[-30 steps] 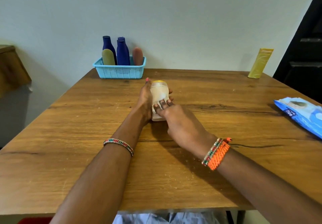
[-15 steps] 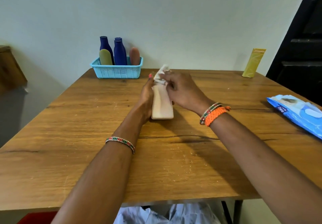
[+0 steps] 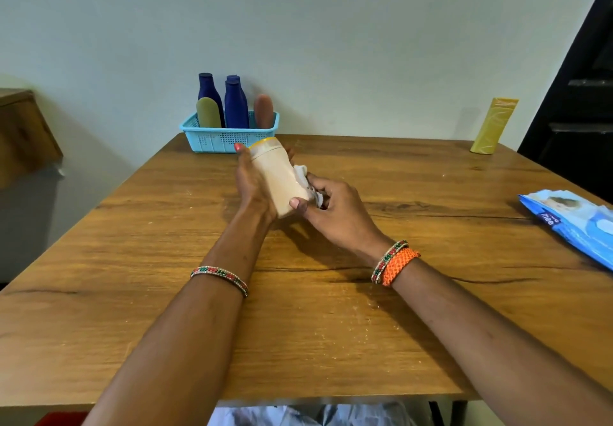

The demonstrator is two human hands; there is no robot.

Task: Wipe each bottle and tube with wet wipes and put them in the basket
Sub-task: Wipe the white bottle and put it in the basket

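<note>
My left hand grips a pale peach bottle with a yellow cap, tilted above the middle of the wooden table. My right hand holds a crumpled white wet wipe against the bottle's right side, thumb on its lower end. A light blue basket stands at the table's far edge with two dark blue bottles, an olive tube and a brown tube in it. A yellow tube stands at the far right corner.
A blue pack of wet wipes lies at the table's right edge. A wooden cabinet is off to the left, a dark doorway to the right. The wall runs close behind the basket.
The bottle has tilted, cap away from me. My right hand with the wipe has slid from the bottle's top down to its lower right side.
</note>
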